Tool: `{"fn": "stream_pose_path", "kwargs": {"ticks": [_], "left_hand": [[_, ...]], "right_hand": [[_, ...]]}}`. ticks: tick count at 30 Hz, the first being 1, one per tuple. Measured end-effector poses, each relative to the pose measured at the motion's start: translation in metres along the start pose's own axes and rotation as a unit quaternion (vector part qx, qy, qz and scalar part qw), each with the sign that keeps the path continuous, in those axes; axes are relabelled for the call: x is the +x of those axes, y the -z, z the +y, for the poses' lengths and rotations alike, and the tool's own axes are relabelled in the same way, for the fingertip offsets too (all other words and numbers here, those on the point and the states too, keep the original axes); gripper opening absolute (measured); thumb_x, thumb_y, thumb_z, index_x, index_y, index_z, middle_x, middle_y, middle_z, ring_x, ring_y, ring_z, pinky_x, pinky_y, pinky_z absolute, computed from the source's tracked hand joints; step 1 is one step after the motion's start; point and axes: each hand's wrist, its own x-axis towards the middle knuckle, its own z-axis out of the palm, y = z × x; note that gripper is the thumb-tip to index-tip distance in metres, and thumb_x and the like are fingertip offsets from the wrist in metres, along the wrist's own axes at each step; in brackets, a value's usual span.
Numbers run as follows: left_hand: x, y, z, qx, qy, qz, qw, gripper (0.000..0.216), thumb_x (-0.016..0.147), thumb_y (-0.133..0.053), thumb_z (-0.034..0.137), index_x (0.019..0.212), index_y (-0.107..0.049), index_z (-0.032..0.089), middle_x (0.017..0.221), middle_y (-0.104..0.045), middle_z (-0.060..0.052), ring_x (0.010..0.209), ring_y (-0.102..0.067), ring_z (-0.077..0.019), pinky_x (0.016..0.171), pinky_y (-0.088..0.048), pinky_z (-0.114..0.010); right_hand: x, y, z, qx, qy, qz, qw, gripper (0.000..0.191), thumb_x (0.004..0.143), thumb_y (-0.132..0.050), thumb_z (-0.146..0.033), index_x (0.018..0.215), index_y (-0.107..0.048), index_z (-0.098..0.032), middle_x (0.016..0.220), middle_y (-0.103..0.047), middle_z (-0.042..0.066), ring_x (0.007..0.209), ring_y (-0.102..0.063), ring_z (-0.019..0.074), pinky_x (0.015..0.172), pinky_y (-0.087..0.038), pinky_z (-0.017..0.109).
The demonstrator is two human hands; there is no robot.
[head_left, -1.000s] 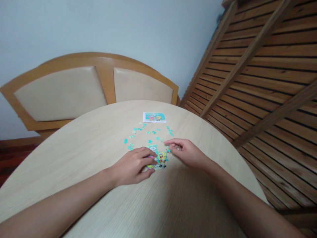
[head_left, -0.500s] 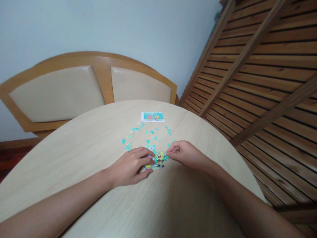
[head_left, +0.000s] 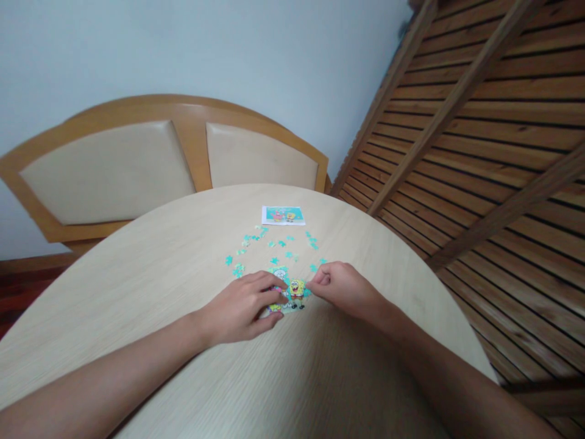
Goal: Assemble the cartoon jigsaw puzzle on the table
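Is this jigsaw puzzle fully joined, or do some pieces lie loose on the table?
Not fully joined: small teal pieces lie apart on the table, beyond the joined section that the left hand partly covers.

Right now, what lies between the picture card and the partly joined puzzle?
Loose pieces lie scattered on the table between the card and the puzzle, in the head view.

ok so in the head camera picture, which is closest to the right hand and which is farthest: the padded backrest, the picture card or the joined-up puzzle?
From the right hand:
1. Joined-up puzzle: just left of the fingertips.
2. Picture card: ahead and a bit left, toward the table's far edge.
3. Padded backrest: ahead and left, beyond the table.
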Motion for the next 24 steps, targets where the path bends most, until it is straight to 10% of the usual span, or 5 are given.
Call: {"fn": "stream_pose_path", "kwargs": {"ticks": [24], "left_hand": [[0.000, 0.000, -0.001, 0.009, -0.010, 0.010, 1.000, 0.018, 0.094, -0.056, 0.027, 0.109, -0.065, 0.021, 0.117, -0.064, -0.009, 0.110, -0.061, -0.0255, 0.096, -0.052, -0.043]], "right_hand": [[-0.003, 0.018, 0.002, -0.074, 0.130, -0.044, 0.988, 0.013, 0.078, -0.075, -0.031, 0.090, -0.078, -0.026, 0.088, -0.077, 0.002, 0.087, -0.069, 0.0219, 0.092, -0.036, 0.040]]}}
